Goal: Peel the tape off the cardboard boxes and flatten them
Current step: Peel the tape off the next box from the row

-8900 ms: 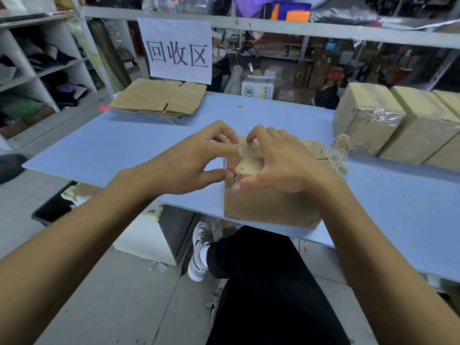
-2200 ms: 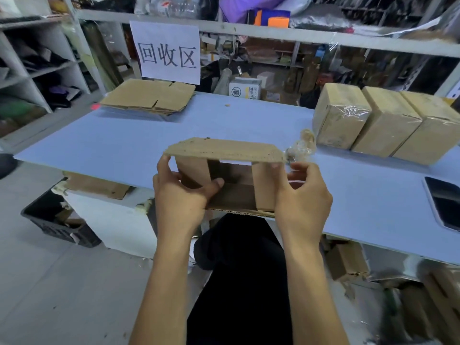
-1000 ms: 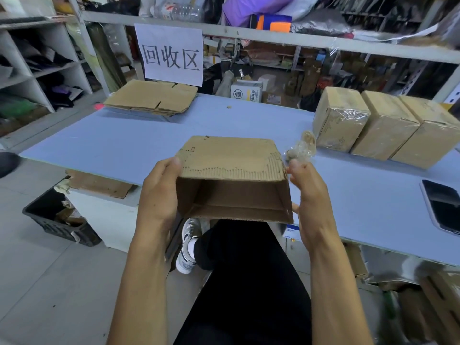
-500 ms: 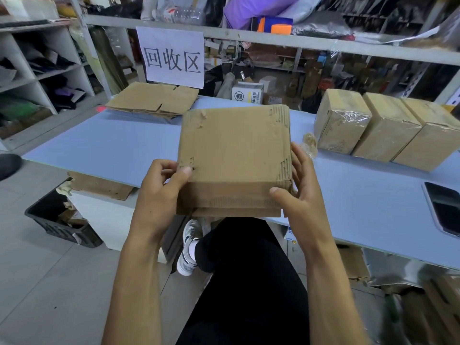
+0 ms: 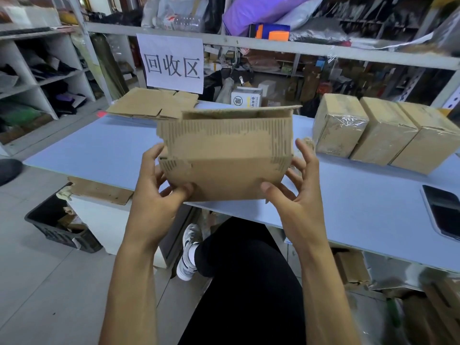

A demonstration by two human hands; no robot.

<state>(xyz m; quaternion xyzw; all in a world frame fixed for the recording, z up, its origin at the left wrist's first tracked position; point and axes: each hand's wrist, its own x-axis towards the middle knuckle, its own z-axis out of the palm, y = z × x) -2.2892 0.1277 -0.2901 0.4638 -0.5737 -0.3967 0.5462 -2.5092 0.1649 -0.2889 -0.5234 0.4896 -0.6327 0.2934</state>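
A pale blue table (image 5: 104, 150) runs across a cluttered storeroom, with a paper sign (image 5: 171, 64) hanging behind a stack of flattened cardboard (image 5: 154, 104) and three taped boxes (image 5: 378, 133) in a row at my right. I hold the opened cardboard box (image 5: 224, 155) in the air over the table's near edge, between my hands. My left hand (image 5: 159, 185) grips its lower left corner, thumb on the front. My right hand (image 5: 296, 188) holds the lower right corner, thumb pressed to the front, fingers spread behind.
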